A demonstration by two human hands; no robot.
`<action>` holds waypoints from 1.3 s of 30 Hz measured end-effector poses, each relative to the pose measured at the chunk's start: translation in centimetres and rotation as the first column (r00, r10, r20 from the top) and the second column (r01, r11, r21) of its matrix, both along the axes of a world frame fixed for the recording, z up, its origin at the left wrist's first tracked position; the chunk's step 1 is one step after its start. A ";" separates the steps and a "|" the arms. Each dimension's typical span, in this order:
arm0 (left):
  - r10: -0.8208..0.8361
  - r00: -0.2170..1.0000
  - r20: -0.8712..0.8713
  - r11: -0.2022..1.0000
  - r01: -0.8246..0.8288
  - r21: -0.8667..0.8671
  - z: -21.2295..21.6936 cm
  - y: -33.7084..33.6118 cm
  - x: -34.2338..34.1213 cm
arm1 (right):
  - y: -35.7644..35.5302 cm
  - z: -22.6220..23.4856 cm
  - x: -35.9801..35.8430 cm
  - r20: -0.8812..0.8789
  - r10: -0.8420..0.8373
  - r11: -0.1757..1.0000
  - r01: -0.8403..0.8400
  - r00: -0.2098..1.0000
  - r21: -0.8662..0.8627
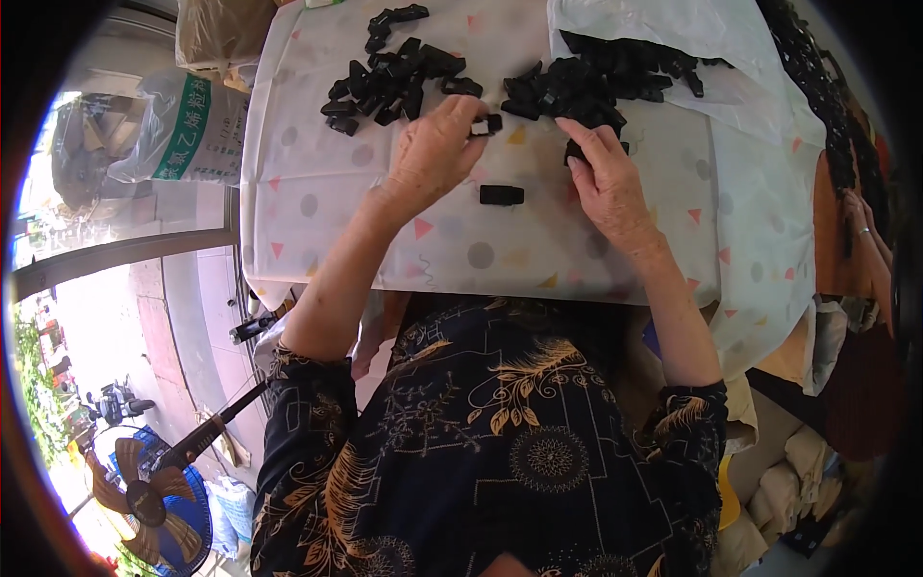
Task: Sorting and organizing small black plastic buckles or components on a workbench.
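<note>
My left hand [433,154] is closed over the table, with a small black plastic piece [494,124] at its fingertips; a pale spot shows beside that piece. To the right, my right hand [611,185] has its thumb and forefinger close together on another black piece [574,151], mostly hidden by the fingers. A single black rectangular piece [502,195] lies on the cloth between and nearer than the hands. Beyond my left hand is a loose heap of black pieces [394,82]. A denser heap of black pieces [577,87] sits just beyond my right hand.
A white patterned cloth [452,255] covers the table. At the far right, an open white plastic bag [663,29] has black pieces at its mouth. Printed sacks [197,125] stand left of the table, and a fan [144,500] is at lower left. Another person's hand [856,212] shows at right.
</note>
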State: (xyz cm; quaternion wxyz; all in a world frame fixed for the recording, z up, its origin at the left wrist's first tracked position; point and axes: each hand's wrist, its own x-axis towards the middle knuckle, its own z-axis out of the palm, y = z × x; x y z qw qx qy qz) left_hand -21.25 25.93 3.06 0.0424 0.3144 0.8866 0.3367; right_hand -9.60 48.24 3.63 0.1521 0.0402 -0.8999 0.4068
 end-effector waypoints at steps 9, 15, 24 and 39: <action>-0.044 0.999 -0.015 0.999 0.044 -0.021 -1.3 0.2 1.9 | 1.2 -2.7 1.8 -0.117 0.032 0.971 -0.003 0.993 0.238; -0.068 0.997 -0.048 0.998 0.067 -0.012 -2.4 0.5 2.5 | -0.8 -0.7 0.3 -0.010 0.007 0.994 -0.008 1.000 -0.104; -0.034 0.994 -0.105 0.996 0.042 0.075 -2.2 0.3 3.3 | 0.7 0.6 0.9 0.025 0.216 0.838 -0.198 0.976 0.509; -0.035 0.989 -0.144 0.997 0.043 0.057 -2.8 -0.1 3.4 | -0.9 1.0 -2.3 -0.117 0.288 0.895 -0.224 0.950 0.387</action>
